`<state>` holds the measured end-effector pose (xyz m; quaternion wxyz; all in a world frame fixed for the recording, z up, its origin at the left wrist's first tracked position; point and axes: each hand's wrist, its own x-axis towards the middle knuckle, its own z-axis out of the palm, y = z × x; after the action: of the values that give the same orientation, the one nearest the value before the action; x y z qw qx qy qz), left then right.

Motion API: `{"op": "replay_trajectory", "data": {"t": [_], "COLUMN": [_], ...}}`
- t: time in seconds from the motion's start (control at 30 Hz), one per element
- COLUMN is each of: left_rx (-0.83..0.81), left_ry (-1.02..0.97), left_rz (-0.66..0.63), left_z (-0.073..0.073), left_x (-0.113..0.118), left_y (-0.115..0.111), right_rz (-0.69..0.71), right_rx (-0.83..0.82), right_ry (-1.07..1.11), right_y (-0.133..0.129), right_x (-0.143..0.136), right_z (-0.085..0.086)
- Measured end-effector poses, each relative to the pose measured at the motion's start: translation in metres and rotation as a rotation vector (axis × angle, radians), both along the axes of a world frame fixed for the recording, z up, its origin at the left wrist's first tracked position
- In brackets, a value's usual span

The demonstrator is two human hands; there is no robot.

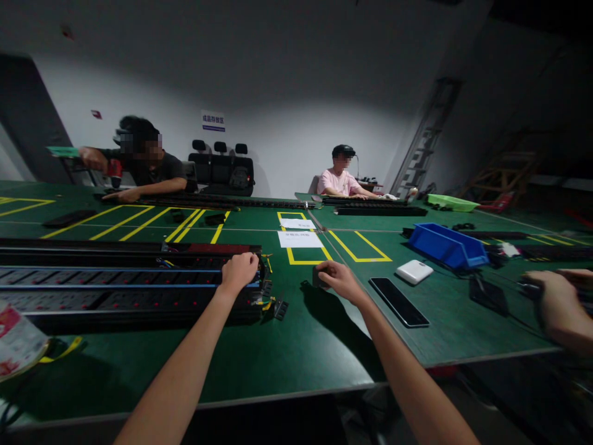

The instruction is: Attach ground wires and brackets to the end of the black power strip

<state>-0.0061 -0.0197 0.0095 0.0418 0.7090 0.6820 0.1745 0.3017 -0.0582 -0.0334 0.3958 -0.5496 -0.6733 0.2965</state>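
Note:
Long black power strips (139, 302), with rows of sockets and small red marks, lie side by side at the left of the green table. My left hand (239, 272) is closed over the right end of one strip. Loose wires and a small black end piece (280, 309) stick out from the strips' ends just below it. To the right, my right hand (341, 281) pinches a small flat black part (319, 277) slightly above the table, apart from the strips. The fingers partly cover that part, so its exact kind is unclear.
Right of my hand lie a phone (399, 301), a white box-shaped device (414, 272) and a blue bin (447, 246). Paper sheets (300, 239) lie ahead. A co-worker's hand (558, 303) is at the right edge. Across the table, one person holds a red drill (114, 173); another sits farther right.

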Motion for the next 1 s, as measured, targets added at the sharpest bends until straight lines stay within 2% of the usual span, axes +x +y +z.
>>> {"op": "replay_trajectory", "data": {"t": [0.17, 0.37, 0.53, 0.73, 1.0], "left_rx": [0.007, 0.01, 0.011, 0.005, 0.014], "left_ry": [0.0, -0.002, -0.003, -0.009, 0.003], "left_rz": [-0.007, -0.012, -0.017, -0.027, -0.012], "left_z": [-0.001, 0.0, 0.0, 0.001, 0.0], "left_x": [0.0, 0.0, 0.0, -0.001, -0.001], "left_y": [0.0, 0.0, 0.0, -0.001, -0.002], "right_rz": [0.13, 0.041, -0.025, -0.031, 0.041], "right_rx": [-0.011, 0.024, 0.132, 0.231, 0.212], "right_ry": [0.142, 0.126, -0.016, -0.289, -0.434], "right_y": [-0.005, 0.002, 0.006, 0.003, -0.002], "right_x": [-0.005, -0.001, 0.001, -0.002, -0.008], "right_z": [0.002, -0.002, -0.007, -0.01, -0.009]}}
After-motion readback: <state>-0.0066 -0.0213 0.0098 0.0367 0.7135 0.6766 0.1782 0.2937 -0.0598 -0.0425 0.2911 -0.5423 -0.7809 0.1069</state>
